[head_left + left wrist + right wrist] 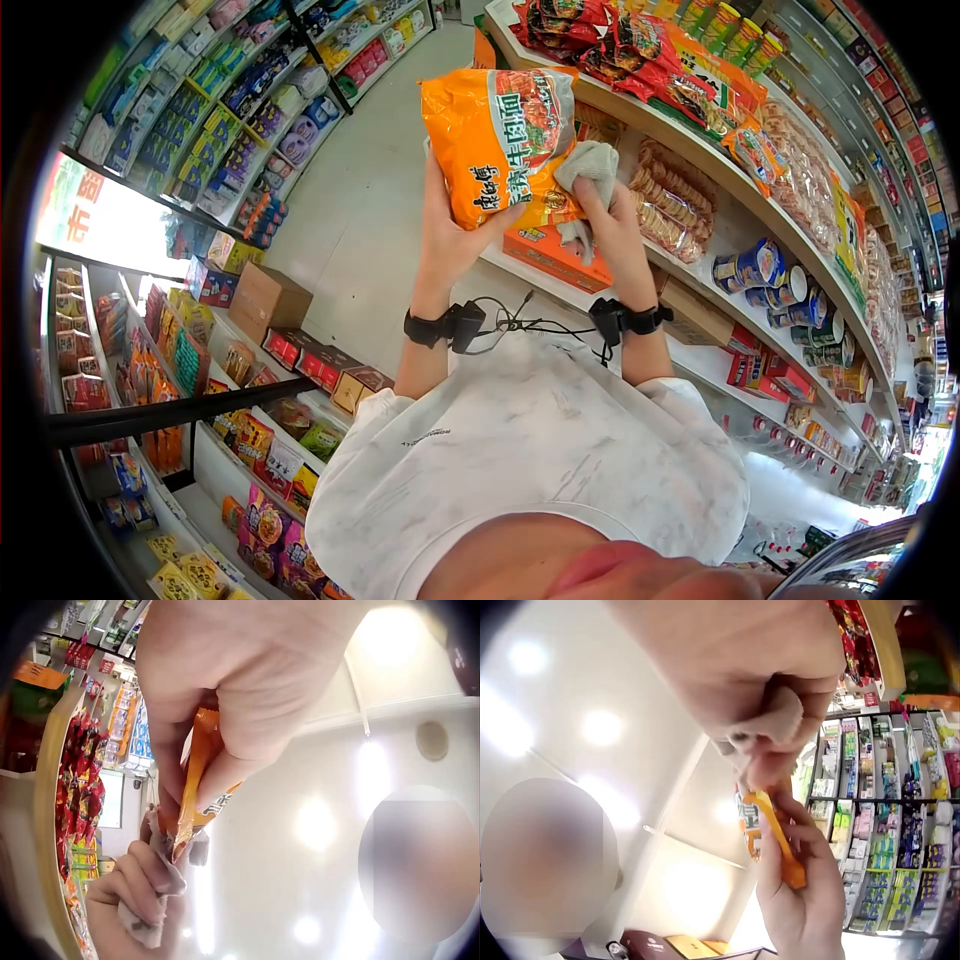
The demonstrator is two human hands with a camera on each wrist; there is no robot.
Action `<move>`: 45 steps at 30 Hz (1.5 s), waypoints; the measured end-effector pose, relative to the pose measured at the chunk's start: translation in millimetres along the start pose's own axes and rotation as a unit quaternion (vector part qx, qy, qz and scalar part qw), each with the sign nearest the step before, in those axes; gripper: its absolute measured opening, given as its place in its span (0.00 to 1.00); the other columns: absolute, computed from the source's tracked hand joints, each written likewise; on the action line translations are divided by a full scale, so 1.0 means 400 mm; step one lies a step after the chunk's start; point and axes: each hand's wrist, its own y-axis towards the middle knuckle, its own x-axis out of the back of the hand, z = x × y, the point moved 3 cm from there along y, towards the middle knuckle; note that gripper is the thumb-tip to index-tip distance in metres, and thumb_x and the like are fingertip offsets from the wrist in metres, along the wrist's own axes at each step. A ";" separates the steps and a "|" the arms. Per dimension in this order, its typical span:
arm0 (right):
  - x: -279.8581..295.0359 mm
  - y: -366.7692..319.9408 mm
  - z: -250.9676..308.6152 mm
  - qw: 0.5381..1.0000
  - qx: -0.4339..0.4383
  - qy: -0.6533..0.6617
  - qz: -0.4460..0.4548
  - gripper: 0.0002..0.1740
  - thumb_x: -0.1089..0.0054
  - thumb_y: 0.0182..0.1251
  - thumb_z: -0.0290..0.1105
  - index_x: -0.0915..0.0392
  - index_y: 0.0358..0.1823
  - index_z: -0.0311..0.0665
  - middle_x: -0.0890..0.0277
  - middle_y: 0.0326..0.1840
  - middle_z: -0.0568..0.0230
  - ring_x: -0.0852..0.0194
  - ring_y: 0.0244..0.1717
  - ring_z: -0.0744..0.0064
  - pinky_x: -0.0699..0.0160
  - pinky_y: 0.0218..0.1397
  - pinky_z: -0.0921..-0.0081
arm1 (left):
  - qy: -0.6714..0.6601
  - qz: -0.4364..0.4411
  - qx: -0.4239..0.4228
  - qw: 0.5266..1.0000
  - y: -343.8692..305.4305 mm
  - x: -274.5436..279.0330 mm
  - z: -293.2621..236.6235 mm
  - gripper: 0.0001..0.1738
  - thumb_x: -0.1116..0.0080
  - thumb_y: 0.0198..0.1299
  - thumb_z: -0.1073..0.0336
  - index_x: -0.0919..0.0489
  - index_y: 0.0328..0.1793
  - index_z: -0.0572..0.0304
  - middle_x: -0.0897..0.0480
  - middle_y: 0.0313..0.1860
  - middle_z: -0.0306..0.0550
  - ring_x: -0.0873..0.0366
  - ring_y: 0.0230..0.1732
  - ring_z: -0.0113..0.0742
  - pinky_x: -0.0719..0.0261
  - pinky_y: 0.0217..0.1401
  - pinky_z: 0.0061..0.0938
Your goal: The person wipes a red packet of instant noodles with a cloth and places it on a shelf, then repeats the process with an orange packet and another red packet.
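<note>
An orange noodle packet (465, 130) is held up in front of the chest in the head view. The left hand (455, 225) grips its lower left side, thumb across the front. At the packet's lower right corner, the right hand (612, 220) holds a pale grey cloth (592, 165) against it. In the left wrist view, the left hand (240, 682) pinches the orange packet (196, 780), and the right hand's fingers curl round the cloth (142, 922) below. The right wrist view shows the cloth (769, 724) bunched in the right hand (742, 667), touching the packet (784, 840).
Beyond the hands, a curved shelf (700, 140) carries red packets (640, 50), bagged noodles (675, 200) and blue tubs (750, 268). An orange box (555, 255) lies on a lower shelf. Stocked racks and a cardboard box (268, 300) stand at the left, beside the floor (350, 200).
</note>
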 end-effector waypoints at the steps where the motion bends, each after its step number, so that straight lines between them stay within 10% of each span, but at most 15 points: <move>1: 0.009 0.002 -0.002 1.000 0.029 0.007 -0.007 0.23 0.43 0.77 0.46 0.25 0.54 0.31 0.20 0.41 0.65 0.19 0.27 0.80 0.25 0.22 0.85 | 0.004 0.006 -0.002 1.000 -0.004 0.006 0.005 0.59 0.27 0.50 0.81 0.54 0.83 0.62 0.30 0.69 0.50 0.26 0.67 0.39 0.21 0.66 0.34; 7: 0.022 0.020 0.055 0.983 0.088 0.159 -0.033 0.19 0.38 0.74 0.38 0.25 0.59 0.35 0.21 0.47 0.71 0.22 0.48 0.83 0.21 0.46 0.82 | 0.072 0.137 0.016 0.988 -0.018 0.030 0.010 0.60 0.25 0.47 0.81 0.52 0.82 0.62 0.31 0.71 0.50 0.26 0.68 0.40 0.23 0.67 0.34; 10: 0.001 0.006 0.043 0.983 0.105 0.132 -0.068 0.19 0.35 0.71 0.35 0.24 0.58 0.34 0.19 0.48 0.70 0.22 0.44 0.84 0.23 0.44 0.85 | 0.015 0.171 0.070 0.983 -0.029 0.021 -0.012 0.58 0.25 0.50 0.77 0.52 0.82 0.64 0.31 0.72 0.50 0.27 0.68 0.38 0.25 0.68 0.32; 14: -0.028 -0.002 0.034 0.979 0.173 0.059 -0.087 0.18 0.33 0.68 0.28 0.24 0.57 0.34 0.18 0.48 0.68 0.21 0.44 0.82 0.21 0.45 0.84 | -0.017 0.121 0.201 0.972 -0.030 0.034 0.003 0.47 0.27 0.58 0.68 0.43 0.79 0.66 0.25 0.66 0.47 0.24 0.62 0.32 0.25 0.65 0.28; 23: -0.096 -0.041 -0.005 0.963 0.164 0.214 -0.034 0.27 0.39 0.67 0.18 0.33 0.66 0.34 0.26 0.63 0.58 0.26 0.65 0.69 0.27 0.69 0.69 | 0.018 0.119 0.173 0.978 -0.053 0.125 -0.008 0.32 0.33 0.66 0.62 0.32 0.71 0.68 0.20 0.58 0.43 0.24 0.58 0.26 0.26 0.62 0.23; 27: -0.131 -0.079 -0.010 0.961 0.219 0.161 -0.038 0.24 0.38 0.68 0.21 0.30 0.64 0.34 0.26 0.63 0.61 0.25 0.63 0.70 0.27 0.68 0.71 | -0.053 0.101 0.178 0.977 -0.078 0.157 -0.021 0.31 0.35 0.68 0.62 0.32 0.72 0.67 0.20 0.59 0.43 0.24 0.58 0.26 0.26 0.62 0.23; 29: -0.109 -0.076 -0.070 0.954 0.154 0.203 -0.159 0.24 0.38 0.70 0.26 0.31 0.66 0.36 0.27 0.65 0.62 0.27 0.65 0.70 0.28 0.69 0.70 | -0.094 0.066 0.168 0.979 -0.090 0.184 0.000 0.30 0.37 0.69 0.62 0.33 0.72 0.67 0.20 0.59 0.43 0.25 0.59 0.25 0.26 0.62 0.23; 33: -0.166 -0.069 -0.116 0.964 0.002 0.264 -0.041 0.22 0.40 0.74 0.33 0.30 0.66 0.39 0.28 0.64 0.65 0.31 0.67 0.74 0.27 0.67 0.66 | -0.055 0.027 0.166 0.984 -0.097 0.220 -0.011 0.30 0.36 0.69 0.62 0.33 0.72 0.67 0.20 0.59 0.43 0.24 0.58 0.25 0.25 0.61 0.22; 37: -0.259 -0.076 -0.092 0.990 0.053 0.124 -0.051 0.15 0.30 0.66 0.29 0.23 0.51 0.34 0.20 0.49 0.68 0.20 0.50 0.77 0.19 0.50 0.74 | 0.073 0.048 0.234 0.968 -0.116 0.220 -0.029 0.33 0.37 0.70 0.60 0.35 0.74 0.68 0.20 0.59 0.46 0.23 0.58 0.25 0.24 0.60 0.24; 42: -0.235 -0.063 -0.091 0.973 0.179 -0.134 -0.053 0.26 0.26 0.58 0.27 0.23 0.58 0.36 0.17 0.45 0.64 0.18 0.50 0.77 0.22 0.53 0.79 | 0.214 -0.077 0.193 0.954 -0.146 0.253 0.018 0.32 0.43 0.73 0.55 0.36 0.75 0.66 0.21 0.62 0.50 0.21 0.60 0.31 0.22 0.61 0.29; 45: -0.256 -0.093 -0.033 0.903 0.324 -0.279 -0.033 0.36 0.24 0.48 0.23 0.24 0.63 0.39 0.19 0.56 0.59 0.20 0.60 0.64 0.23 0.62 0.69 | -0.328 -0.028 0.315 0.890 -0.153 0.210 0.022 0.31 0.45 0.74 0.53 0.35 0.74 0.64 0.22 0.64 0.52 0.22 0.63 0.36 0.21 0.63 0.34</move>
